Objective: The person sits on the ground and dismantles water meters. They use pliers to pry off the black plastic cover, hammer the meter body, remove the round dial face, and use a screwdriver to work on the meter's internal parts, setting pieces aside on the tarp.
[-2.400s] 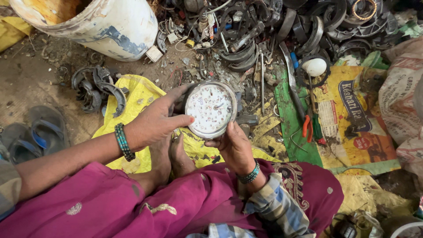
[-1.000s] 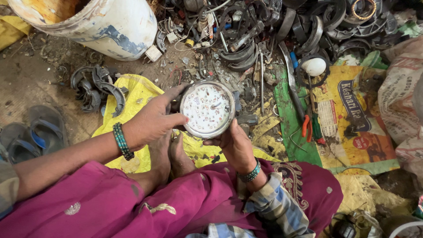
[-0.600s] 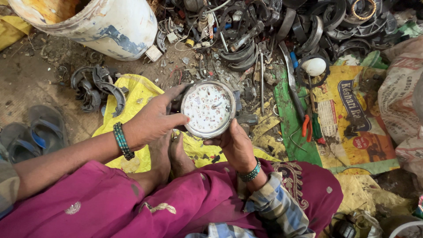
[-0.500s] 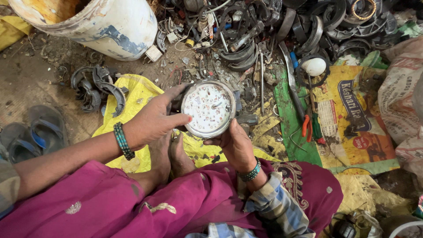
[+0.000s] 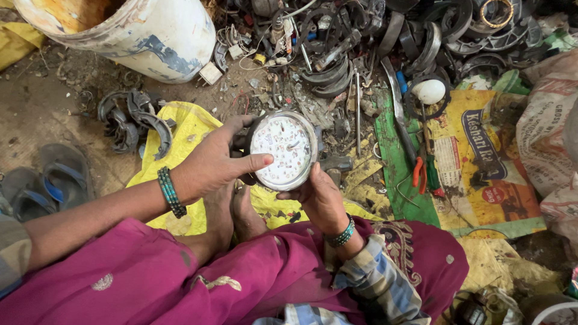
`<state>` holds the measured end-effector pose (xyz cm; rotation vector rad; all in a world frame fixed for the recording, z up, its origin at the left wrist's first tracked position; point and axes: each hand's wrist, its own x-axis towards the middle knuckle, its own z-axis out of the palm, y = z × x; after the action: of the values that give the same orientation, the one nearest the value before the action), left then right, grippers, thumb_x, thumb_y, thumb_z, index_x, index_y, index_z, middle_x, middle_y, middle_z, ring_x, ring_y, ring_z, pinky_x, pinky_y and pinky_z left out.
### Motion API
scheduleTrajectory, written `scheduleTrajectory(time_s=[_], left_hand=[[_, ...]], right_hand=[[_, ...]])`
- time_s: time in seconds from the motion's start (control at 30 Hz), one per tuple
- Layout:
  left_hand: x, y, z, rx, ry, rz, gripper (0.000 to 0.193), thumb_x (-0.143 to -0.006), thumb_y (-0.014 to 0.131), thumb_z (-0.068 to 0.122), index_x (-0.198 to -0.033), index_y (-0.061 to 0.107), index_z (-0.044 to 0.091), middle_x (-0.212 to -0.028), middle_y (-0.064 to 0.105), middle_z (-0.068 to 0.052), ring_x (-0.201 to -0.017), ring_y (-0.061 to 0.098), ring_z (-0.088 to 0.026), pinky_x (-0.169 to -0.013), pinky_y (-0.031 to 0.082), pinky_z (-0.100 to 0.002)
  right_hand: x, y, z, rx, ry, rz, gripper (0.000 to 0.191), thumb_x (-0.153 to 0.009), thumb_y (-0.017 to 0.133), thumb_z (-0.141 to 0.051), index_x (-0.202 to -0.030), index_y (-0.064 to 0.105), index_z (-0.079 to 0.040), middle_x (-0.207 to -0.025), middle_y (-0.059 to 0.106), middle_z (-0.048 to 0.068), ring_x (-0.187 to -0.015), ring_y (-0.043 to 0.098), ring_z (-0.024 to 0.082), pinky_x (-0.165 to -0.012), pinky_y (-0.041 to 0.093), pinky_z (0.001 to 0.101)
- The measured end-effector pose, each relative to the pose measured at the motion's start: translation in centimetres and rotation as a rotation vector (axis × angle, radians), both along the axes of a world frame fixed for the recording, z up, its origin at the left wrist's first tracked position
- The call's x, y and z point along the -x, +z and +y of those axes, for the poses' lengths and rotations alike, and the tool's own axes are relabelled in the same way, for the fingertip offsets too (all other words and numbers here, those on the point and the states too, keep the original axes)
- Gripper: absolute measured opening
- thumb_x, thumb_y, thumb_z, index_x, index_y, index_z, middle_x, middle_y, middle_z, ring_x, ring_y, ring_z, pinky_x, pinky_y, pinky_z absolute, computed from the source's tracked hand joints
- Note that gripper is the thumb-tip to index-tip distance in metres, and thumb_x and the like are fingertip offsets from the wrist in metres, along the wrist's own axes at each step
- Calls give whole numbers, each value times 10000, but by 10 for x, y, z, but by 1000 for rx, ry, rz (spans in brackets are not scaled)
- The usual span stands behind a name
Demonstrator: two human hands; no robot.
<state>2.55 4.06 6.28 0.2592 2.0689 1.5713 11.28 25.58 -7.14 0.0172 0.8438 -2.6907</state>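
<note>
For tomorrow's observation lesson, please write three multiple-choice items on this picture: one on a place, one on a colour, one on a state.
1. Where do the sandals lie?
A. On the ground left of the yellow sheet
B. In the bucket
C. On the dial

2. What colour is the dial's face?
A. Black
B. White
C. Red

3. How is the dial held?
A. Lying on the ground
B. In one hand
C. Between both hands

Answers: 1 A, they rest on bare dirt at the left edge. 2 B, the face is white. 3 C, the left hand and right hand grip its rim.
</note>
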Motion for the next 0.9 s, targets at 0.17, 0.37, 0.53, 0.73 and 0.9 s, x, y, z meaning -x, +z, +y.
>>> scheduleTrajectory(time_s=[0.17, 0.37, 0.53, 0.73, 0.9], left_hand=[[-1, 0, -2, -13, -70, 39, 973, -781, 852, 358, -1515, 353, -41, -1386, 616, -150, -1271, 603, -187, -1048, 509, -310], [-1, 0, -5, 45, -88, 192, 961, -811, 848, 256, -1563, 317, -20, -1470, 562, -132, -1342, 538, -176, -1106, 435, -313], [0, 5, -7, -82, 40, -45, 826, -779, 710, 62, -1545, 404, 31, -1356, 647, -92, -1190, 607, -132, -1018, 499, -291], [2, 10, -7, -56, 90, -62, 776, -780, 649, 11, -1530, 451, 41, -1285, 682, -67, -1111, 619, -113, -963, 502, -262], [5, 16, -8, -87, 129, -135, 734, -795, 653, 15, -1509, 485, 29, -1266, 691, -67, -1096, 625, -116, -953, 508, -268]], right_hand=[[-2, 5, -2, 30, 15, -40, 593, -1105, 374, -437, -1492, 434, 9, -1391, 621, 178, -1209, 668, 289, -914, 601, 431], [-4, 13, -8, 21, 76, 19, 589, -1117, 390, -444, -1494, 412, 8, -1368, 634, 206, -1154, 690, 332, -892, 597, 400], [-9, 14, -7, -139, 71, 71, 572, -1070, 537, -370, -1472, 424, 21, -1375, 631, 190, -1219, 672, 320, -937, 574, 411], [-11, -8, -3, -103, 57, 114, 538, -1048, 611, -344, -1397, 510, 54, -1305, 682, 195, -1213, 685, 308, -989, 568, 438], [-11, -29, 0, 32, 32, 90, 472, -1065, 652, -322, -1304, 603, 82, -1190, 720, 192, -1070, 726, 312, -994, 571, 456]])
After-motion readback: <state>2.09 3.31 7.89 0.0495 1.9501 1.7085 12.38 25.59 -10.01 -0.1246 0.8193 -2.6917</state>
